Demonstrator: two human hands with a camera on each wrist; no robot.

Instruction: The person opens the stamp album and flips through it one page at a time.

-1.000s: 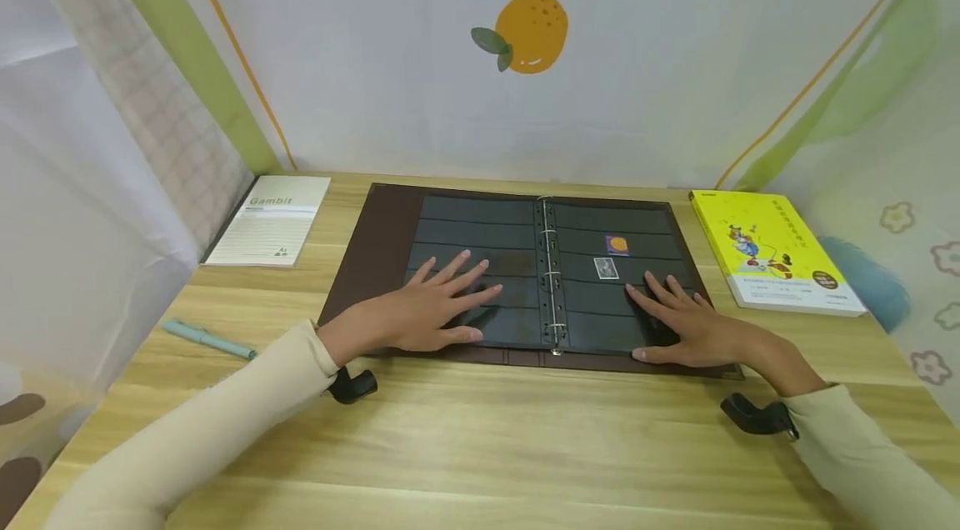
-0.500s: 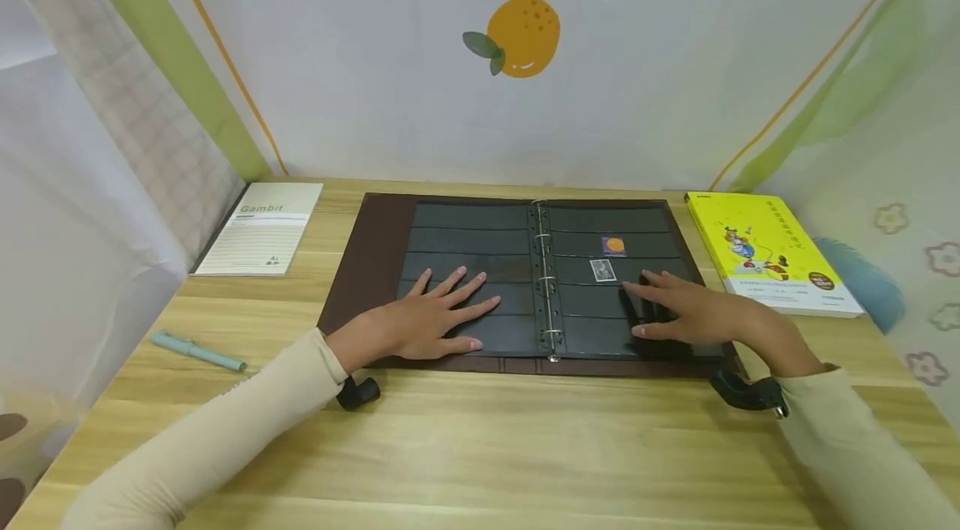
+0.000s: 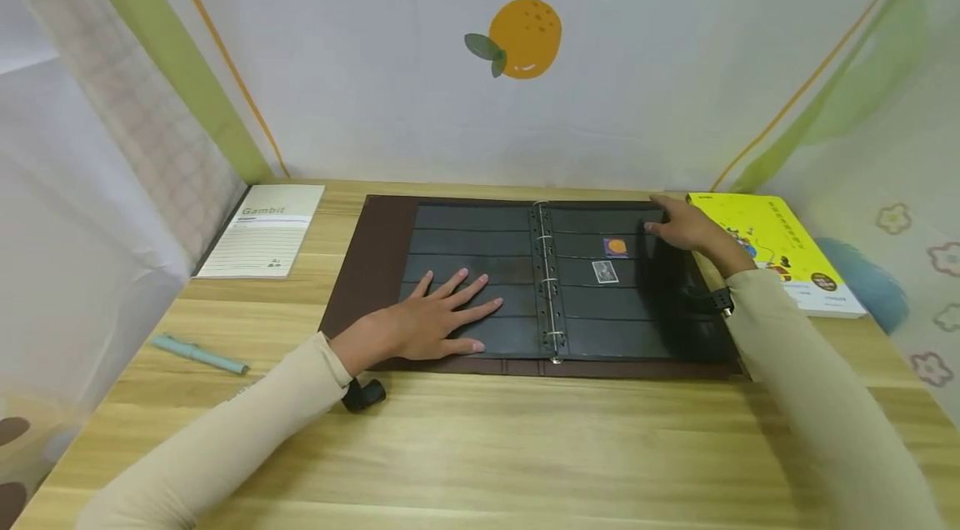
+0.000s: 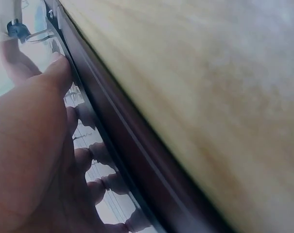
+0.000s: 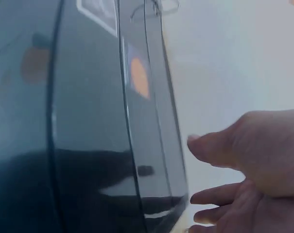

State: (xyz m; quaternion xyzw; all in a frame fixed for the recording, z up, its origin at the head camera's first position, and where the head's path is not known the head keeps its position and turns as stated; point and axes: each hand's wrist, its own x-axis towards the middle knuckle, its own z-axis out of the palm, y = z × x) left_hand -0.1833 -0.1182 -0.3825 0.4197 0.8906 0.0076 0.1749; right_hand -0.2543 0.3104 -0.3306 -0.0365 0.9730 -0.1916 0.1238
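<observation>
A brown ring binder (image 3: pixel 371 251) lies spread on the table with black pocket pages (image 3: pixel 611 305) on both sides of its metal rings (image 3: pixel 550 284). Two stamps sit in the right page's pockets: a purple one with an orange disc (image 3: pixel 617 247) and a grey, white-edged one (image 3: pixel 604 272). My left hand (image 3: pixel 431 322) rests on the left page, fingers spread. At the right page's far outer corner is my right hand (image 3: pixel 686 228); in the right wrist view, its thumb (image 5: pixel 212 148) and fingers are apart beside the page edge, with nothing between them.
On the left stands a white notebook (image 3: pixel 262 230) marked "Gambit", with a teal pen (image 3: pixel 198 353) nearer the front. A yellow book (image 3: pixel 780 242) lies just right of the binder, partly behind the right forearm. A white printed curtain (image 3: pixel 360 80) hangs behind the table (image 3: pixel 480 447).
My right hand has lifted off the lower right page and moved away from me to its far outer corner. The left hand stays on the left page.
</observation>
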